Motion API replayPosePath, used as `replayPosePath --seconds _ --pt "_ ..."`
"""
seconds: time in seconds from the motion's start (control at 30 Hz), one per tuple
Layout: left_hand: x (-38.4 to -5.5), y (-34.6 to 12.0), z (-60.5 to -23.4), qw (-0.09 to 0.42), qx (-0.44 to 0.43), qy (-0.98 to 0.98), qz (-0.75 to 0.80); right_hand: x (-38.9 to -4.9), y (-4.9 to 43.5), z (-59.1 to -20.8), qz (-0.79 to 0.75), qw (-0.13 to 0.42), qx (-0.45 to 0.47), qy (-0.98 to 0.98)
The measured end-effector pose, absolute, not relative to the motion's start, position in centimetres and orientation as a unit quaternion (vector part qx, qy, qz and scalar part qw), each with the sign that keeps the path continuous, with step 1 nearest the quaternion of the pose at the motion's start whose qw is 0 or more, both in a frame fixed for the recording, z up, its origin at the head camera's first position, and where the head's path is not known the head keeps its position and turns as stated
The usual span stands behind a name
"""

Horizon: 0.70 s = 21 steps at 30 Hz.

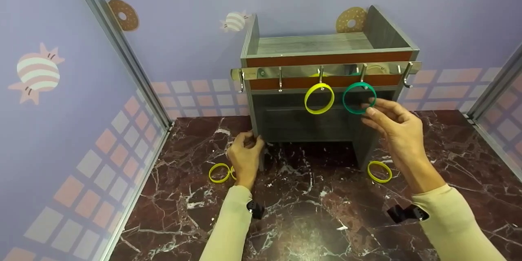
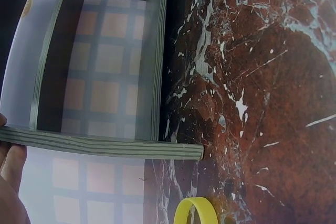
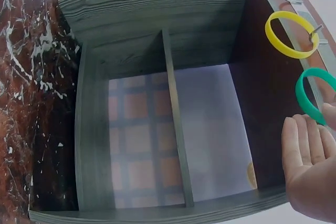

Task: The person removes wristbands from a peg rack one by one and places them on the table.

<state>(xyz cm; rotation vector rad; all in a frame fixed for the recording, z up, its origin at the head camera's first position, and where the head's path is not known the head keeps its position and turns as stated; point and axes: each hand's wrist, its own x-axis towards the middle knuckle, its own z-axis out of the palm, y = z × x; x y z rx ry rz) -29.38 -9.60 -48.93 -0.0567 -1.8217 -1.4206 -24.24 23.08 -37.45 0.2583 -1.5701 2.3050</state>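
A green ring (image 1: 359, 98) hangs at the fourth hook (image 1: 363, 74) of a metal hook rail (image 1: 293, 72). My right hand (image 1: 401, 130) pinches the ring's right edge between thumb and fingers. One hook to the left, a yellow ring (image 1: 319, 98) hangs by itself; the right wrist view shows this yellow ring (image 3: 292, 34) looped over its hook. Low on the left, my left hand (image 1: 246, 155) grips the side panel of the grey wooden shelf (image 1: 256, 122), with fingers (image 2: 13, 166) on the panel's edge in the left wrist view.
Yellow rings lie on the dark marble tabletop (image 1: 301, 220): one ring (image 1: 219, 173) left of the shelf, another partly hidden behind my left wrist, and one ring (image 1: 379, 172) at the right. Patterned walls (image 1: 183, 16) stand behind and on both sides.
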Motion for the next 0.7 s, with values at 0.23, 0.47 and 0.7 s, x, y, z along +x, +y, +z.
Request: replayPosePath --seconds 0.23,0.47,0.7 --pt "-29.5 -9.6 -49.0 0.412 -0.027 -0.719 -0.559 -24.1 22.6 -36.9 0.812 0.213 0.092 -0.535" --pt "-29.5 -9.6 -49.2 0.417 -0.034 -0.713 -0.562 -23.8 22.4 -36.0 0.824 0.229 0.102 -0.509" --pt "-29.6 -9.7 -49.3 0.428 -0.033 -0.719 -0.547 -23.4 22.3 -35.1 0.824 0.247 0.116 -0.497"
